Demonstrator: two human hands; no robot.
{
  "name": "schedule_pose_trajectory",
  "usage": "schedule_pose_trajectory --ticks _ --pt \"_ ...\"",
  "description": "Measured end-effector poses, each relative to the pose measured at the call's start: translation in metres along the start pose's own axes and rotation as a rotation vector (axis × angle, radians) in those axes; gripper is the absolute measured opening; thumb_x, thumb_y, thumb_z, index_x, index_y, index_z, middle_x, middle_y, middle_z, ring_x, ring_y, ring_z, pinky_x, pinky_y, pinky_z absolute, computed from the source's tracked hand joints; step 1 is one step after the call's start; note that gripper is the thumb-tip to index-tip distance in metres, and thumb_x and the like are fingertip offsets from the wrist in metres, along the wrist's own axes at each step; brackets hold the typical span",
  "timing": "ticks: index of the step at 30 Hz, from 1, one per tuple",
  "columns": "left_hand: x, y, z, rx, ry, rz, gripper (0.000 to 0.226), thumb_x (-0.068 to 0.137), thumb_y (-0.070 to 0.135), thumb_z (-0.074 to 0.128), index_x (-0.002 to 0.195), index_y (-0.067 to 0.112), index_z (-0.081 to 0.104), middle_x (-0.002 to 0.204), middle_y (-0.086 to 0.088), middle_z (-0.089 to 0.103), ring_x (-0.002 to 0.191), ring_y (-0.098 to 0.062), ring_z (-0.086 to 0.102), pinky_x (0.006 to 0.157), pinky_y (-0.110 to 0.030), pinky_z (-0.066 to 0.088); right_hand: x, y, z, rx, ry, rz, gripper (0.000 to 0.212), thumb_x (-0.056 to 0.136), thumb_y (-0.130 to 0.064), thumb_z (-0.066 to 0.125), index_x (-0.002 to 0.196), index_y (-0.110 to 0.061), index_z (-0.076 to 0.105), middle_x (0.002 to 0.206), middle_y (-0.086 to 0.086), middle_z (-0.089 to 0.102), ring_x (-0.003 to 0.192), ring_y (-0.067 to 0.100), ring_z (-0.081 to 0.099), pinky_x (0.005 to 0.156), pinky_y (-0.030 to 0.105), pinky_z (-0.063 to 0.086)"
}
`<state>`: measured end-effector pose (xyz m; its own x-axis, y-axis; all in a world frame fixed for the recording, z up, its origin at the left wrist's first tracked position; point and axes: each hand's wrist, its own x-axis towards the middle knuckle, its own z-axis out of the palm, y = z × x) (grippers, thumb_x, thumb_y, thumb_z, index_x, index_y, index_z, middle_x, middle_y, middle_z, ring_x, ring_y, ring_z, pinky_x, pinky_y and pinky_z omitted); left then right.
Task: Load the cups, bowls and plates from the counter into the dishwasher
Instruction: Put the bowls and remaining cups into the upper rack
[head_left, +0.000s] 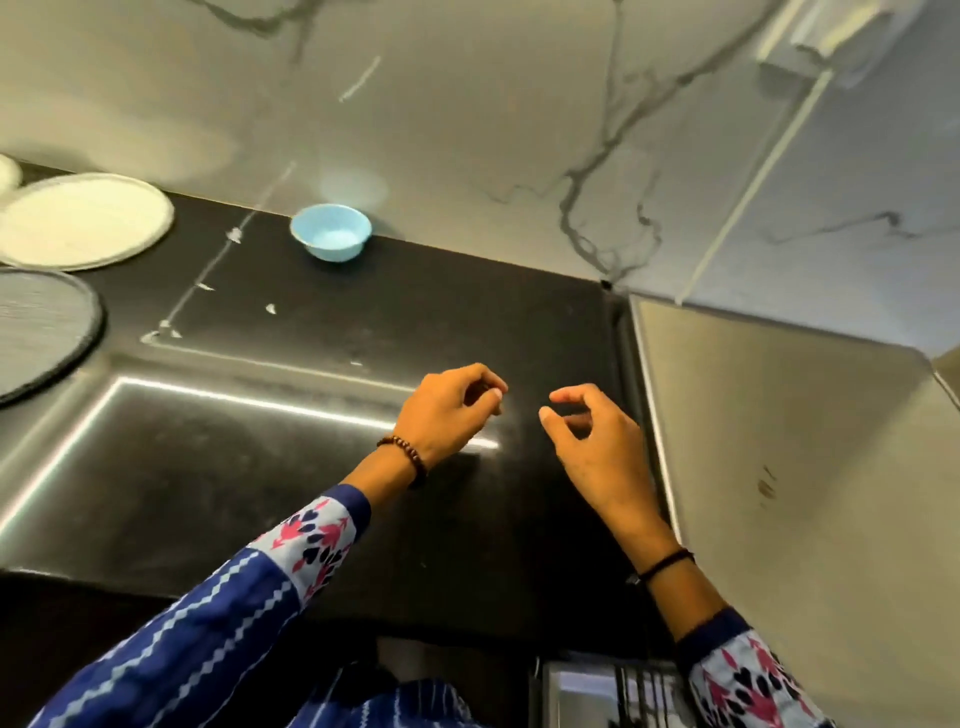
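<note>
Bowl (331, 230), small, blue, likely light and slick, is sitting at the counter's (363, 322) back edge, inviting a rim pinch, while left hand (451, 410) and right hand (592, 441) are hovering empty, fingers loosely curled.

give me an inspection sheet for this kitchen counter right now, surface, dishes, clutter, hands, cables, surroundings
Surface: black counter, glossy, with pale smears and strip-light reflections.
Job's things: blue bowl upright at the back by the wall; white plate at far left; dark-rimmed plate in front of it, cut off by the frame.
Clutter: nothing seen.
Hands: left hand and right hand hover over the counter, fingers loosely curled, both empty.
Cables: nothing seen.
Surroundings: marbled wall behind; steel panel at right; rack below the counter edge, partly visible.
</note>
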<state>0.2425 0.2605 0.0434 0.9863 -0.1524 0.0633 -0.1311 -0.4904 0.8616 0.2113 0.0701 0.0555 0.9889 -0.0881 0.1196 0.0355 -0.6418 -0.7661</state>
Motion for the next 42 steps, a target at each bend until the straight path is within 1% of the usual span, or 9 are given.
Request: schedule_pose_trajectory --ticks 3,10,15,19,23,25,29,34,42 --pt "0.016 -0.031 -0.05 -0.04 0.083 -0.057 0.012 0.091 0.024 0.057 0.096 0.024 0.068 0.077 0.009 0.072 0.076 -0.005 0.067 0.07 -0.03 0.056 0.034 -0.031 0.042 0.026 -0.052 -0.022 0.014 0.09 -0.026 0.072 0.102 -0.026 0.066 0.097 -0.008 0.069 0.076 0.003 0.066 0.066 0.019 0.056" --pt "0.05 -0.09 -0.141 -0.073 0.205 -0.178 0.011 0.089 0.023 0.06 0.095 0.023 0.07 0.081 0.01 0.072 0.079 0.001 0.066 0.078 -0.023 0.055 0.105 -0.097 0.13 0.066 -0.203 -0.064 0.016 0.092 -0.027 0.069 0.108 -0.023 0.066 0.103 -0.008 0.067 0.078 0.0 0.066 0.063 0.012 0.052" --pt "0.079 -0.123 -0.18 -0.126 0.33 -0.277 0.014 0.089 0.018 0.062 0.101 0.018 0.07 0.094 0.005 0.071 0.085 -0.006 0.065 0.07 -0.005 0.048 0.154 -0.131 0.18 0.074 -0.286 -0.053 0.019 0.092 -0.029 0.069 0.109 -0.022 0.065 0.104 -0.007 0.067 0.086 0.006 0.067 0.068 0.024 0.06" --pt "0.107 -0.144 -0.201 -0.224 0.432 -0.361 0.032 0.09 0.017 0.062 0.122 0.015 0.059 0.119 -0.003 0.064 0.105 -0.012 0.06 0.094 -0.029 0.05 0.193 -0.147 0.214 0.144 -0.356 0.052 0.032 0.09 -0.029 0.072 0.119 -0.02 0.062 0.116 -0.001 0.068 0.094 0.006 0.066 0.084 0.033 0.06" --pt "0.137 -0.157 -0.213 -0.318 0.433 -0.405 0.054 0.091 0.017 0.063 0.141 0.013 0.043 0.142 -0.008 0.05 0.129 -0.02 0.048 0.105 -0.03 0.039 0.228 -0.153 0.242 0.231 -0.414 0.191 0.068 0.088 -0.031 0.075 0.146 -0.019 0.042 0.147 -0.001 0.049 0.127 0.016 0.054 0.108 0.042 0.047" --pt "0.153 -0.161 -0.216 -0.36 0.412 -0.418 0.06 0.091 0.016 0.063 0.145 0.013 0.037 0.146 -0.009 0.045 0.133 -0.021 0.045 0.106 -0.029 0.037 0.241 -0.155 0.252 0.332 -0.43 0.249 0.07 0.089 -0.028 0.074 0.148 -0.02 0.038 0.146 -0.002 0.047 0.128 0.015 0.052 0.111 0.042 0.043" --pt "0.178 -0.164 -0.216 -0.41 0.416 -0.444 0.056 0.09 0.014 0.063 0.142 0.013 0.042 0.139 -0.008 0.053 0.126 -0.017 0.051 0.097 -0.02 0.038 0.252 -0.154 0.259 0.47 -0.49 0.272 0.04 0.092 -0.026 0.07 0.126 -0.032 0.048 0.135 -0.007 0.057 0.114 0.007 0.058 0.098 0.037 0.052" --pt "0.185 -0.165 -0.216 -0.423 0.445 -0.458 0.046 0.09 0.017 0.064 0.134 0.015 0.051 0.13 -0.006 0.061 0.11 -0.011 0.056 0.09 -0.02 0.041 0.257 -0.145 0.259 0.524 -0.495 0.316 0.059 0.09 -0.029 0.072 0.141 -0.018 0.045 0.134 -0.001 0.058 0.117 0.01 0.059 0.095 0.038 0.056" --pt "0.157 -0.138 -0.204 -0.447 0.468 -0.433 0.04 0.09 0.017 0.063 0.129 0.013 0.054 0.125 -0.002 0.061 0.104 -0.006 0.053 0.086 -0.019 0.042 0.223 -0.142 0.228 0.637 -0.415 0.34 0.056 0.089 -0.03 0.073 0.137 -0.016 0.047 0.13 0.004 0.059 0.114 0.013 0.061 0.094 0.041 0.057"
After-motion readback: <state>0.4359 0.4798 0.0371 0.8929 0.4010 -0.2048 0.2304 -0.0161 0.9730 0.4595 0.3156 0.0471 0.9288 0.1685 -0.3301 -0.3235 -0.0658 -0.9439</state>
